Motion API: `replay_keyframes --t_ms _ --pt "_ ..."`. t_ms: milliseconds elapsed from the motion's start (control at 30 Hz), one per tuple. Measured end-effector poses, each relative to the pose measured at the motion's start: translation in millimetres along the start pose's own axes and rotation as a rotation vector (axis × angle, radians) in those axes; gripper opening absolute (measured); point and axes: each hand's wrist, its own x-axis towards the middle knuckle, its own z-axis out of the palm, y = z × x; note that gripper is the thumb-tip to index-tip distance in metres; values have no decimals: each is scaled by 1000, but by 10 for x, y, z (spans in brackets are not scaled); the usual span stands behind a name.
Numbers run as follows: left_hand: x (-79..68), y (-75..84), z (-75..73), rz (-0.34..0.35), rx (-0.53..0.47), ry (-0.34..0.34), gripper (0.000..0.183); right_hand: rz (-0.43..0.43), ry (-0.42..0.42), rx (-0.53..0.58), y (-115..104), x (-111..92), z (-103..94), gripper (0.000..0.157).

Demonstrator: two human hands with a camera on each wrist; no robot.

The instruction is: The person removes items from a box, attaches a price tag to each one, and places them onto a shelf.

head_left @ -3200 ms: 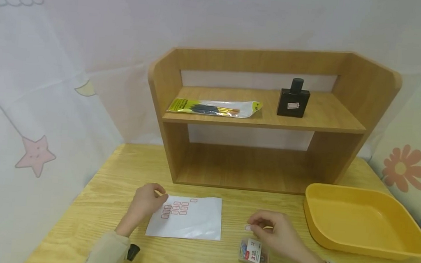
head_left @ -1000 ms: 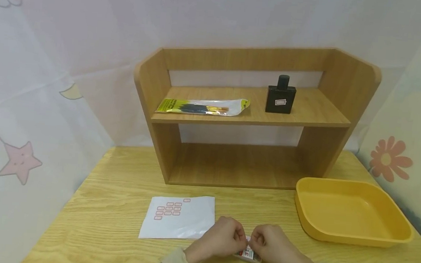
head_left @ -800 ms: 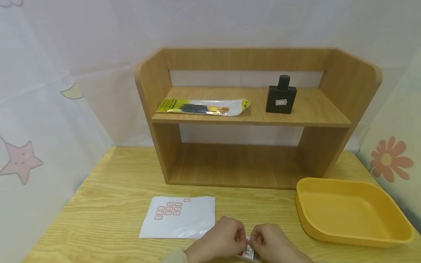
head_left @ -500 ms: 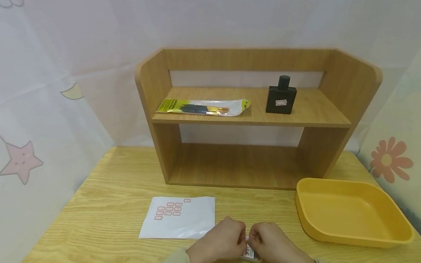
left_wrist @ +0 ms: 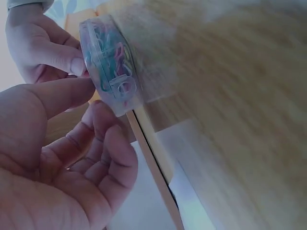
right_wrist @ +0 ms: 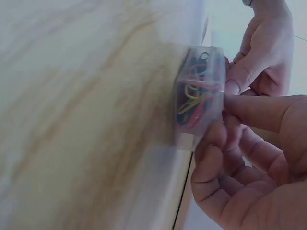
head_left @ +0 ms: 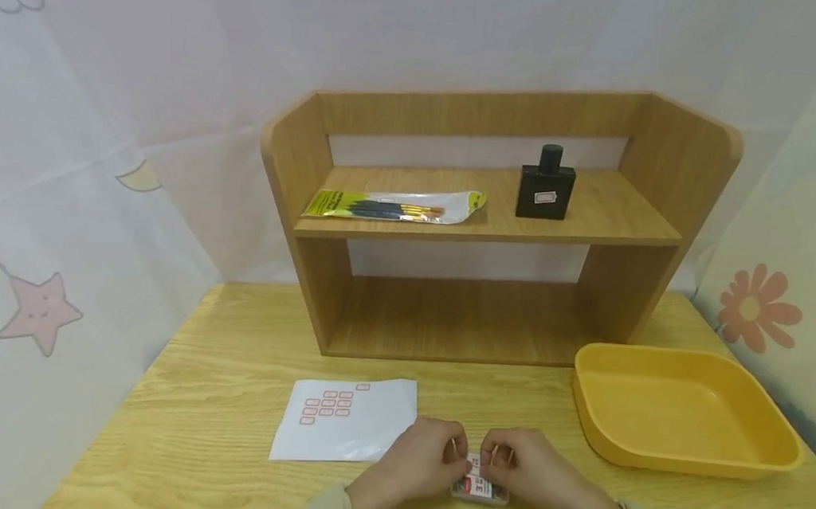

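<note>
A small clear plastic box of coloured paper clips, with a white and red paper label, lies on the table in the head view. From its left side my left hand reaches in, thumb and forefinger close together at the top. My right hand mirrors it from the right, fingers curled. Between the thumb tips, over the box lid, lies a small red-edged sticker, which both hands appear to pinch at its ends. Both wrist views show the thumbs at the lid; the paper clips show through the side. The sticker is hidden there.
Left of the hands lies a white sheet with several red-edged stickers. A yellow tray stands at the right. Behind is a wooden shelf bearing a packet of paintbrushes and a black bottle, which carries a sticker.
My left hand has come from the sheet to the box, where my right hand has brought the sticker. Over the last half second the two hands have spread slightly apart.
</note>
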Motion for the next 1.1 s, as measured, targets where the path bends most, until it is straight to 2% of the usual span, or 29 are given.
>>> replay_keyframes --t_ms 267,433,567,633,700,767,833,1000,1100 --pt "14 -6 11 -18 -120 -47 10 20 52 -6 13 15 29 14" --pt "10 -19 -10 -26 -111 -45 11 4 95 -11 47 6 23 14" --pt "1 -85 -107 -16 -97 0 8 5 122 1 93 -37 -3 14" --pt "3 -155 -216 -11 -94 55 6 8 111 20 126 -72 -21 16" --pt "16 -242 -363 -19 -89 129 4 15 71 28 159 -109 -42 27" --pt "37 -347 -532 -42 -80 220 3 16 22 33 190 -134 -61 42" --pt "67 -462 -716 -75 -82 327 3 15 -20 19 209 -146 -76 48" --pt "124 -779 -1187 -204 -86 595 10 -45 -42 -32 226 -144 -83 39" --pt "115 -935 -1427 -291 -76 719 16 -89 -47 -50 225 -140 -78 36"
